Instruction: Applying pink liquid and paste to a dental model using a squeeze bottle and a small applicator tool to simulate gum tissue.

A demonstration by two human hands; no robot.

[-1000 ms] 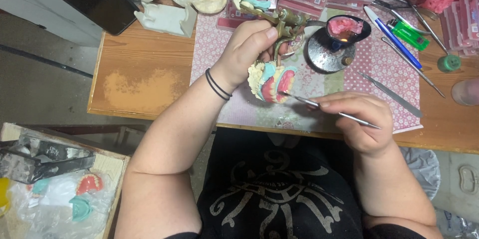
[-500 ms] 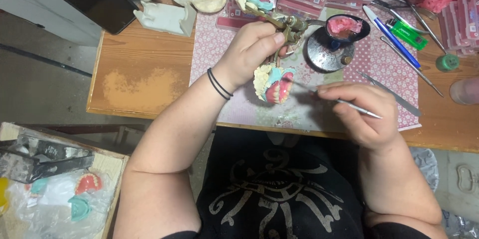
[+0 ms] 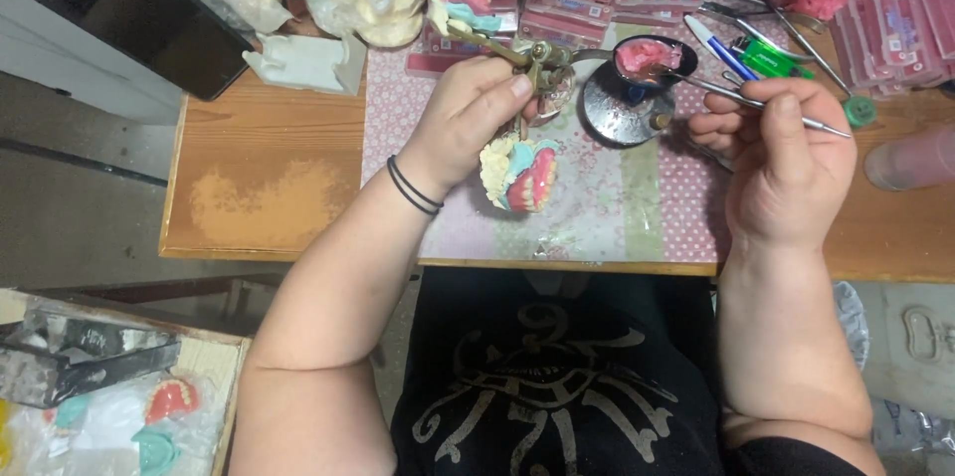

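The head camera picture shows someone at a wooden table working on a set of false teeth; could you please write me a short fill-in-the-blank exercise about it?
1. The left hand holds a denture model with pink gums by its ____ frame.
2. The right hand holds a thin metal tool whose tip reaches into a small black dish of ____ wax.
3. Two black bands sit on the ____ wrist.

Missing words: metal; pink; left

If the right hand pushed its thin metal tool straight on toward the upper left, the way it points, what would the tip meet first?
Probably the pink wax in the small black dish; the right hand already aims the thin metal tool there, though contact is unclear.
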